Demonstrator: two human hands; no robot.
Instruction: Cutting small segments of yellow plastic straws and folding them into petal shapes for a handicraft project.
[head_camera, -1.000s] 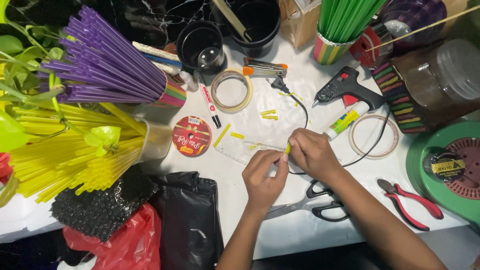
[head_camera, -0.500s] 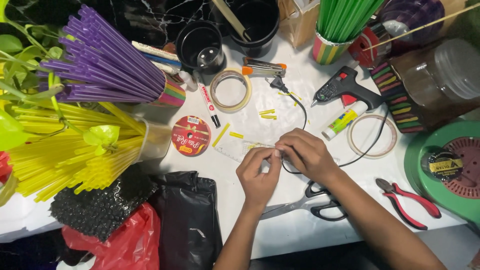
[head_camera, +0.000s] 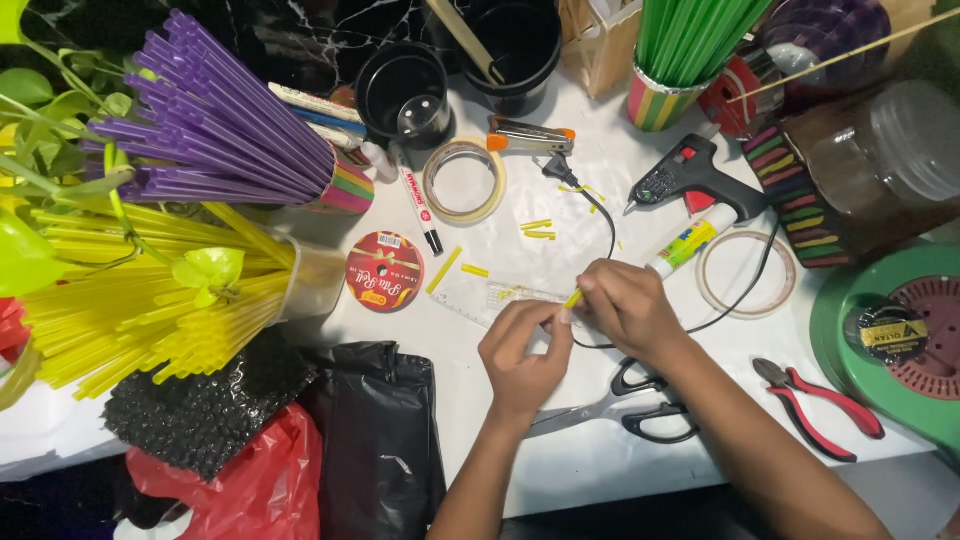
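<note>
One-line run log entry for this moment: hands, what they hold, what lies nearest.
left hand: pinching short yellow straw piece | right hand: gripping same piece | under: clear plastic ruler | near: black-handled scissors

A round red ribbon spool with a gold-patterned label lies left of the left hand. A glue stick with a yellow-green label lies just beyond the right hand. A black tape roll with a yellow label sits far right.
</note>
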